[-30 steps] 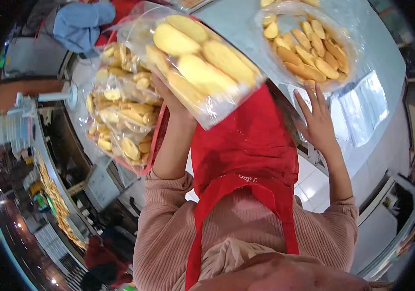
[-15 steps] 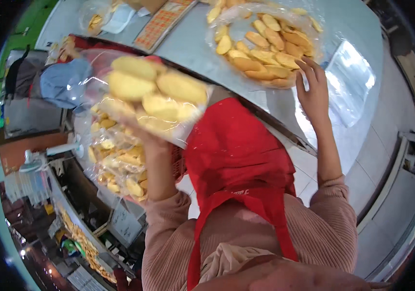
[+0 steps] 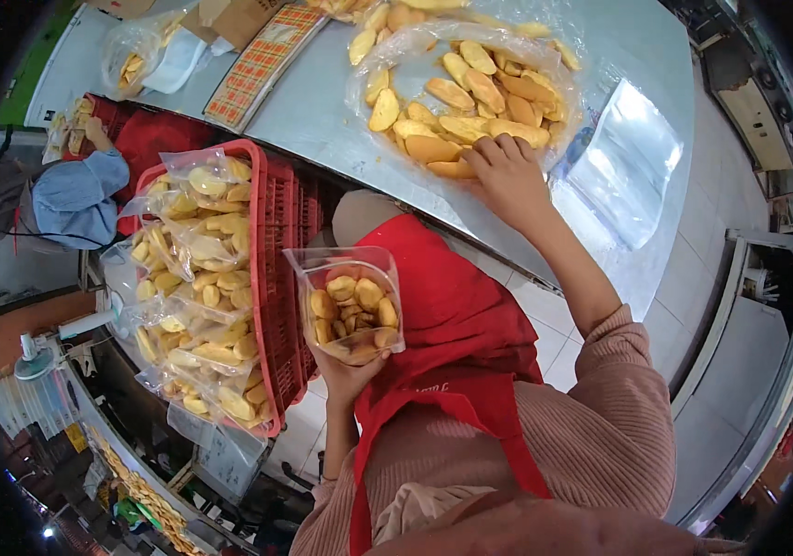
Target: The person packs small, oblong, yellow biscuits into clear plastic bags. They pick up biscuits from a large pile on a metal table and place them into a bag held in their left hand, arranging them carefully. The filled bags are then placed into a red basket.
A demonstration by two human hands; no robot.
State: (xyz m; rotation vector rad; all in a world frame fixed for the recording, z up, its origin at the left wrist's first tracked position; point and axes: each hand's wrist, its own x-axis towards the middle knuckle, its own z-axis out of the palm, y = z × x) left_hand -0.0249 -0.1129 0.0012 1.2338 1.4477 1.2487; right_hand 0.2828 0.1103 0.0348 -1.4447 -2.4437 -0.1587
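Note:
My left hand (image 3: 352,372) grips an open-topped clear plastic pouch (image 3: 300,278) from below, in front of the red apron. Several oval golden-yellow slices (image 3: 342,289) show inside it, seen through its mouth. On the table, a large clear plastic bag (image 3: 359,93) lies spread open around a heap of similar slices (image 3: 484,91). My right hand (image 3: 510,181) rests at the heap's near edge, its fingers together and curled down onto the slices. Whatever is under those fingertips is hidden.
A red plastic basket (image 3: 271,278) full of filled clear pouches (image 3: 202,269) stands left of me. Flat empty plastic bags (image 3: 626,167) lie right of the heap. An orange-patterned board (image 3: 262,67) lies on the metal table (image 3: 313,120). Another person in a blue cap (image 3: 81,199) is at far left.
My left hand has brought the pouch down and right from over the basket, tilting its mouth into view. My right hand has moved left along the heap, its fingers curling in.

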